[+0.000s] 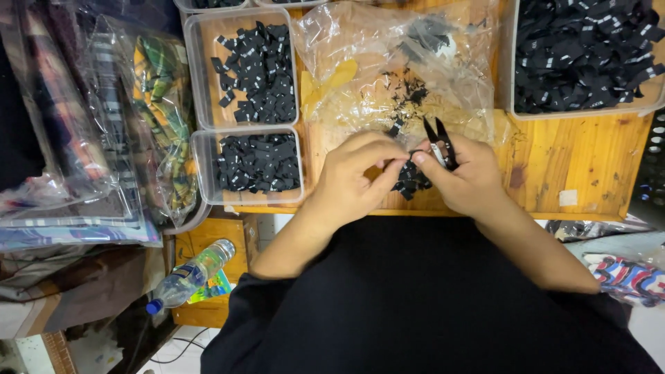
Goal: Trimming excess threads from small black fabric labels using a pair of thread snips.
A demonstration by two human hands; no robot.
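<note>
Bright even overhead light, soft shadows; glare on plastic bag [388, 62]; sharp centre, edges stretched.

Small black fabric labels [410, 179] bunched between both hands, black thread snips [439, 143] pointing upward

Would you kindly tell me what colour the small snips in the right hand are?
Black, with silvery blades; the snips show best in the head view, held in the right hand.

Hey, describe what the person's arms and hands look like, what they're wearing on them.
Both hands, the left hand and the right hand, are bare: no gloves, and no rings or watch visible. The forearms are uncovered. Short black sleeves of a black top start near the elbows.
</note>
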